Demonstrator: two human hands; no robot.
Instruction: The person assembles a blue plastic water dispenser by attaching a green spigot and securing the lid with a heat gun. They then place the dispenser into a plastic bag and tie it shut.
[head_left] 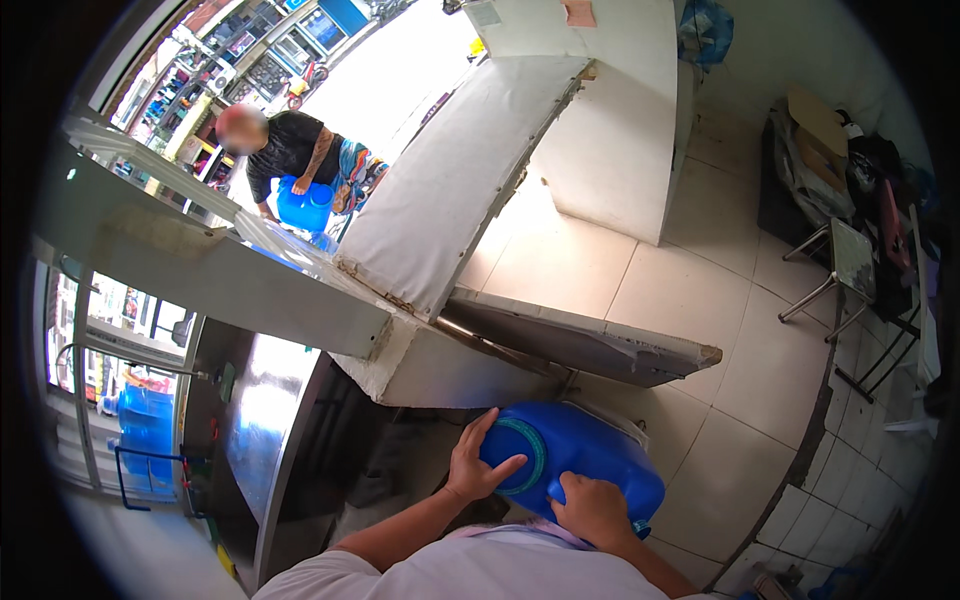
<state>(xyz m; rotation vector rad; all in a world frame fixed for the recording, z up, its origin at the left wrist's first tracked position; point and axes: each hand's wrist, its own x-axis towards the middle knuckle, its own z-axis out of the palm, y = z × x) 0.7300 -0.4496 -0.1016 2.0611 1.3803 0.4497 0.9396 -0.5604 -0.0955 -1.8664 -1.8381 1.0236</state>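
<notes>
A large blue water jug (pixel 590 452) lies on its side in front of my body. It has a wide round lid with a teal ring (pixel 538 450) at its left end and a small blue spout cap (pixel 641 527) at the lower right. My left hand (pixel 478 462) cups the lid end, thumb and fingers spread across the rim and pressing on it. Wrapped round the jug's moulded handle is my right hand (pixel 590 505), its fist closed. The jug's underside is out of sight.
A low partition door (pixel 590 340) stands just beyond the jug, beside a white counter (pixel 470 170). Outside, another person (pixel 300 160) holds a blue container (pixel 303 205). A metal-legged stool (pixel 850 265) and bags line the right wall. Blue bottles (pixel 145 425) stand at left.
</notes>
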